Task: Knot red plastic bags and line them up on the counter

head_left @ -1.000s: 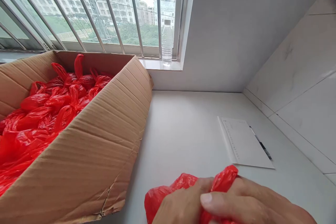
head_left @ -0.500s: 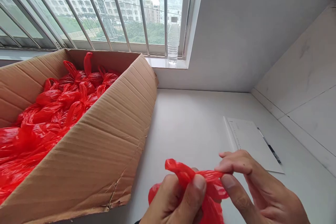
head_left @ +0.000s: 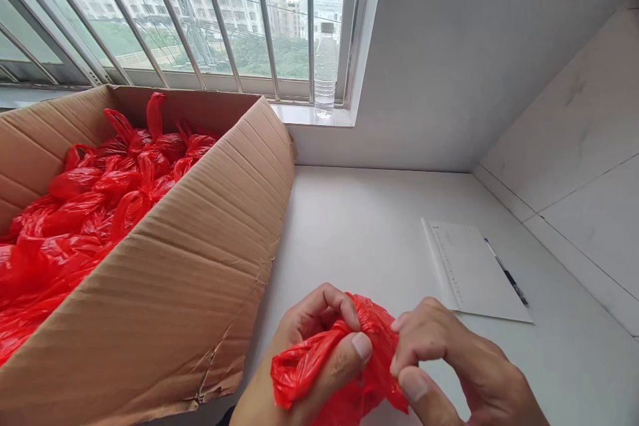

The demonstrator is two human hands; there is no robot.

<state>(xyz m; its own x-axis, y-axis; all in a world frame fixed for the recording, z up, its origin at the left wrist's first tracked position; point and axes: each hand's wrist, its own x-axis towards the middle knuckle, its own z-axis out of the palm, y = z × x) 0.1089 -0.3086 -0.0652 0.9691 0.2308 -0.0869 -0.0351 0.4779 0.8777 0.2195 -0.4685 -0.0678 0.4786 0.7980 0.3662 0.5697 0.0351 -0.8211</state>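
1. The red bag point(head_left: 377, 346) is low in the view, right of the cardboard box point(head_left: 239, 226) and over the white tabletop point(head_left: 339, 246); whether it rests on that surface is hidden.
2. The left hand point(head_left: 292, 329) has thumb and forefinger closed on a gathered part of the bag, with a folded end poking out past the thumb — a firm but light hold should suit such thin film.
3. The right hand point(head_left: 464, 359) is at the bag's right edge, fingers and thumb bent inward; I cannot tell whether film is pinched between them.
4. Best to let the left hand anchor while the right works along the edge in small, gentle pulls; a hard tug could stretch or tear it.
5. The box's slanting side wall rises beside the left hand, so leftward swings call for care.
6. The widest room runs forward, between the box and the paper sheet point(head_left: 474, 273), toward the grey wall point(head_left: 424, 80). The sheet and pen point(head_left: 506, 273) lie just beyond the right hand — a broad rightward sweep could nudge them.
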